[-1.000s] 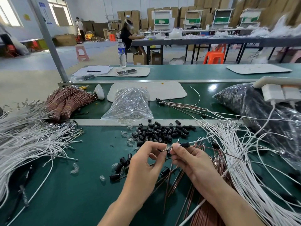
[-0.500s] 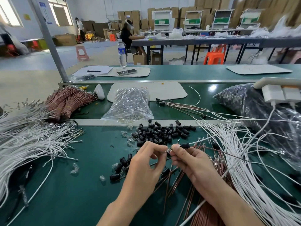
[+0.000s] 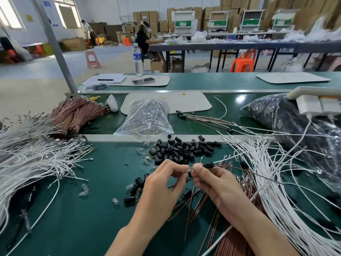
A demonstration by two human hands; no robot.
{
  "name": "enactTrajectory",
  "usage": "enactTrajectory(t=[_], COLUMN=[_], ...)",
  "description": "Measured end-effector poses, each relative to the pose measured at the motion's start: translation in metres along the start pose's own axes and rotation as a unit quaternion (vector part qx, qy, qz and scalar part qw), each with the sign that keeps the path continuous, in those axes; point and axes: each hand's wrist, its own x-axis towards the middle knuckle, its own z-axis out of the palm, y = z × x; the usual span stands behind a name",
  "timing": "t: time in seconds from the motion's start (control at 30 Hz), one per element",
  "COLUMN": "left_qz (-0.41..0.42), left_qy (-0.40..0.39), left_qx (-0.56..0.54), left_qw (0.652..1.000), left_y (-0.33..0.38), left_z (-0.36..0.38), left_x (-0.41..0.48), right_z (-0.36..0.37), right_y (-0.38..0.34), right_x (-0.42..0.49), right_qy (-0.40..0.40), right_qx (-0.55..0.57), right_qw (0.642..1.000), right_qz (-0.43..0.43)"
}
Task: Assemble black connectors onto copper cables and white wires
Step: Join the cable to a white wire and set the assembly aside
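Barely anything has moved: my left hand (image 3: 162, 189) pinches one small clear bulb (image 3: 191, 170), and my right hand (image 3: 217, 183) pinches one black cylindrical plastic connector (image 3: 208, 165) at centre frame, its long axis running left-right.

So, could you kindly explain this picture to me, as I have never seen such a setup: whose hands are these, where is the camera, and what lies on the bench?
There is no machine here: a person works with bare hands, and the single camera sits on their head, looking forward and down. On the green bench lie a pile of black connectors, loose white wires, copper cables and a clear bag of small parts. The right hand pinches one black connector, with a white wire and a copper cable trailing off to the right. The left hand pinches a small shiny part against its end; what that part is, I cannot tell.
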Motion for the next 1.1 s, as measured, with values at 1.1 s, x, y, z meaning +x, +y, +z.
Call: enactTrajectory(t=[1.1], left_qz=[-0.043], left_qy=[-0.016], left_qx=[-0.085], left_qw=[0.995], left_y=[-0.0026], left_z=[0.0029], left_x=[-0.001], right_z=[-0.0022], right_y=[-0.0047], right_x=[-0.0006], right_qy=[-0.031], right_qx=[0.032], right_qw=[0.997], right_qz=[0.067])
